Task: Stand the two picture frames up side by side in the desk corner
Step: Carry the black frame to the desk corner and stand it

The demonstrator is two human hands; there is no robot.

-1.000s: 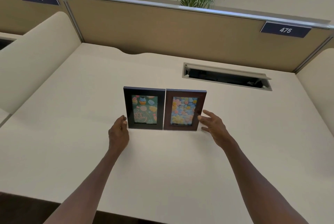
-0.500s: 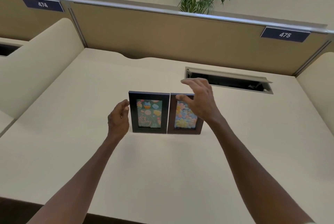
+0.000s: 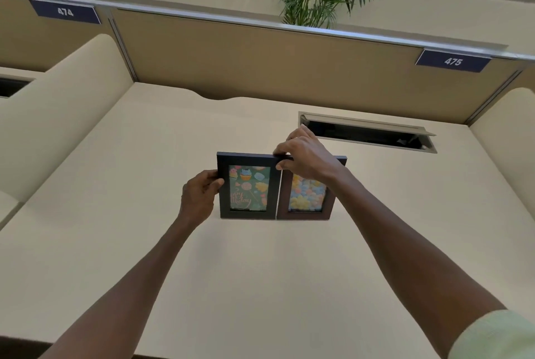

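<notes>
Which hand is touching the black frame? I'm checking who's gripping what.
Touching, both: head view shows the left hand on the black frame at its left edge, the right hand pinching its top right corner.

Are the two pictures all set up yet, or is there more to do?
Partly. Both frames stand side by side, black frame next to brown frame. Both hands grip the black one: left hand at its side, right hand on its top corner. Left: they sit mid-desk, not in the corner.
</notes>
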